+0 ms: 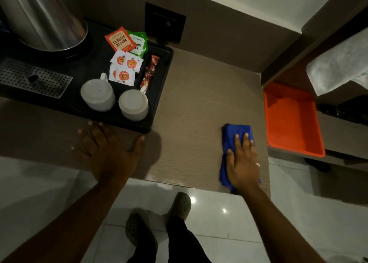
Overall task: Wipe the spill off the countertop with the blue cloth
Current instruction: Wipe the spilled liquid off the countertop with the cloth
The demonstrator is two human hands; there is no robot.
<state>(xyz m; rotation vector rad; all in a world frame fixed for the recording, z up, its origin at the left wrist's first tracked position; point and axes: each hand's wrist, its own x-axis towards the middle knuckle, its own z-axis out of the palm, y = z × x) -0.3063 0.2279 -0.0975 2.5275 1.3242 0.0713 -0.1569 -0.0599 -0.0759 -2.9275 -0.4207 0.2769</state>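
A folded blue cloth (236,135) lies on the wood-grain countertop (195,107) near its right front corner. My right hand (242,163) presses flat on top of the cloth, fingers spread, covering its nearer half. My left hand (107,151) rests palm down on the countertop at the front, fingers apart, holding nothing, its fingertips near the black tray's edge. A thin wet sheen (169,180) shows along the counter's front edge between my two hands.
A black tray (159,95) at the left holds two upturned white cups (97,94), tea sachets (120,39) and a steel kettle (43,16). An orange tray (292,119) sits lower, right of the counter. A white towel (338,63) hangs at the far right.
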